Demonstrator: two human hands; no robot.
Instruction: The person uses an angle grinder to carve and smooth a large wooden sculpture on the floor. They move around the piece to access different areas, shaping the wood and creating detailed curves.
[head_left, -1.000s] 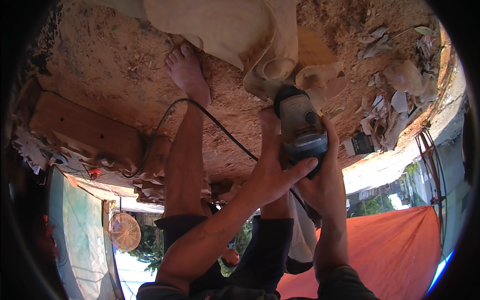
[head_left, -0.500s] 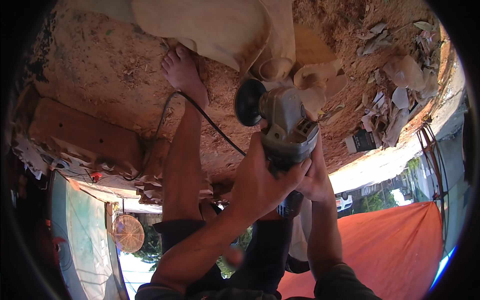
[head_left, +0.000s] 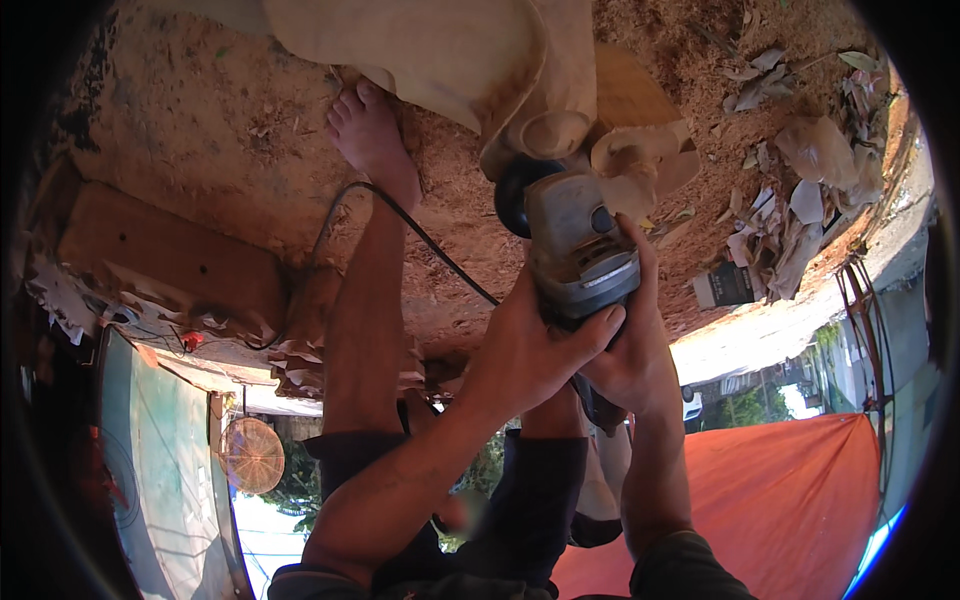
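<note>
Both hands are around an angle grinder (head_left: 582, 235) with a worn metal head. My left hand (head_left: 530, 345) is closed around its body from the left, thumb across the top. My right hand (head_left: 632, 350) grips it from the right, a finger reaching up along the head. The grinder's round black disc (head_left: 513, 193) faces left and forward, close to the lower end of a large pale carved wood piece (head_left: 410, 55); whether they touch, I cannot tell. Rounded, hollowed wood shapes (head_left: 630, 155) lie just beyond the head. A black cord (head_left: 425, 235) curves away to the left.
My bare foot (head_left: 368, 135) rests on reddish, shaving-strewn ground beside the carving. A long brown wooden block (head_left: 165, 250) lies at the left. Leaves, crumpled plastic and scraps (head_left: 800, 215) are heaped at the right. An orange sheet (head_left: 750, 500) spreads at the lower right.
The grinder's head has shifted slightly right and turned, so its disc shows less and sits closer to the carved wood. Both hands moved with it, keeping their grip.
</note>
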